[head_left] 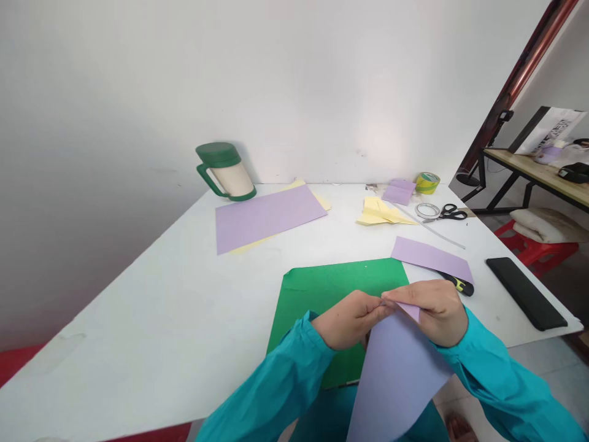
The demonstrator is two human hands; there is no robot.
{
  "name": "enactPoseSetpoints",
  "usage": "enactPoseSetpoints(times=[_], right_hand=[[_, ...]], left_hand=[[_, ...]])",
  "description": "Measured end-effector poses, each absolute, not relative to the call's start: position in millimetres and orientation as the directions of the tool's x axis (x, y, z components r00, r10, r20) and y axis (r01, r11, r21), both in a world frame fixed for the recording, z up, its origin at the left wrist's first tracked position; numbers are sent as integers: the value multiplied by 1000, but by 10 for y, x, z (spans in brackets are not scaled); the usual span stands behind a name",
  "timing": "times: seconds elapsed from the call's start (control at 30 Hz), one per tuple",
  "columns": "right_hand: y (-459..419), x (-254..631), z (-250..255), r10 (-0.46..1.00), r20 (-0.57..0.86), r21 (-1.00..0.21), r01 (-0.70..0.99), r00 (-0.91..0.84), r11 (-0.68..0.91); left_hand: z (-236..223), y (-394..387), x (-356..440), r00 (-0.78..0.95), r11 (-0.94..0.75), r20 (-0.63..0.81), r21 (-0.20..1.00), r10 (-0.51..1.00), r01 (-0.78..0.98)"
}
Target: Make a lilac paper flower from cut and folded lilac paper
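Note:
A sheet of purple paper [396,374] hangs down from both hands at the table's front edge, with its upper end folded over. My left hand [352,318] pinches the sheet's top corner between thumb and fingers. Right beside it, my right hand [430,310] grips the folded part, and the fingertips of both hands meet there. Below the hands lies a green sheet [331,285], partly covered by my left hand and sleeve. Just beyond my right hand, a purple paper strip [432,256] rests partly over a black and yellow utility knife [460,284].
Purple and yellow sheets [267,218] lie near a green-lidded jug [226,172]. Toward the back right are a folded yellow paper plane [381,212], a small purple piece [399,191], tape rolls [427,183], scissors [451,212] and a ruler-like strip [432,230]. A black flat case [524,291] sits at the right edge.

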State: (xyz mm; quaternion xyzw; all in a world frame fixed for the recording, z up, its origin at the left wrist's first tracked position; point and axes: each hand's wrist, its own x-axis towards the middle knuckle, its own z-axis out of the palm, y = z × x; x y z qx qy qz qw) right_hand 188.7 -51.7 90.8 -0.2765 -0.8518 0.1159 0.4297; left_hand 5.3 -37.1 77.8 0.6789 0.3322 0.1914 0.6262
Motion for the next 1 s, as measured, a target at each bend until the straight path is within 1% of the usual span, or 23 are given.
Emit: enactPoseSetpoints(times=[0.13, 0.23, 0.33, 0.43, 0.53, 0.6, 0.67, 0.73, 0.77, 0.83, 0.87, 0.9, 0.93, 0.97, 1.0], right_hand=[[-517, 1885, 939, 466, 695, -296, 372, -548, 880], [-531, 1863, 972, 394, 694, -231, 332, -602, 915], [-560, 1841, 954, 372, 686, -172, 358, -625, 918], [-573, 1838, 879, 355, 669, -67, 423, -653, 904], [-552, 1839, 826, 355, 647, 5, 469, -675, 883], [-552, 1834, 855, 358, 635, 26, 482, -684, 876], [-617, 1832, 947, 375, 631, 43, 513, -679, 857], [-774, 1845, 1074, 412, 646, 44, 571, -643, 820], [-881, 1859, 1133, 437, 658, 23, 596, -613, 803], [-1111, 1886, 1197, 477, 674, -48, 611, -564, 790], [-1212, 1892, 1192, 502, 648, -84, 600, -574, 795], [-1292, 1886, 1160, 477, 617, -67, 561, -626, 825], [-1346, 1868, 1104, 399, 618, -9, 501, -678, 865], [-1373, 1837, 1032, 356, 606, 37, 473, -711, 880], [-1376, 1797, 951, 363, 586, 58, 485, -724, 873]], left_hand=[[722, -356, 83, 667, 147, -215, 977, 714, 158], [705, -337, 91, 657, 213, -239, 969, 715, 121], [703, -306, 92, 625, 257, -250, 963, 740, 82], [715, -278, 92, 590, 277, -241, 960, 770, 30], [747, -277, 93, 572, 203, -137, 978, 809, -53], [770, -289, 96, 552, 116, -39, 988, 833, -106], [781, -295, 98, 525, 74, 8, 988, 851, -136], [771, -278, 97, 507, 103, -16, 984, 862, -146], [759, -259, 96, 493, 130, -39, 980, 869, -152], [724, -206, 93, 441, 174, -75, 966, 894, -190], [704, -175, 91, 403, 188, -86, 957, 911, -222], [684, -146, 91, 360, 196, -94, 946, 928, -259], [664, -119, 92, 321, 203, -103, 934, 942, -295], [645, -98, 95, 294, 210, -113, 922, 949, -324], [627, -82, 100, 284, 220, -123, 913, 951, -343]])
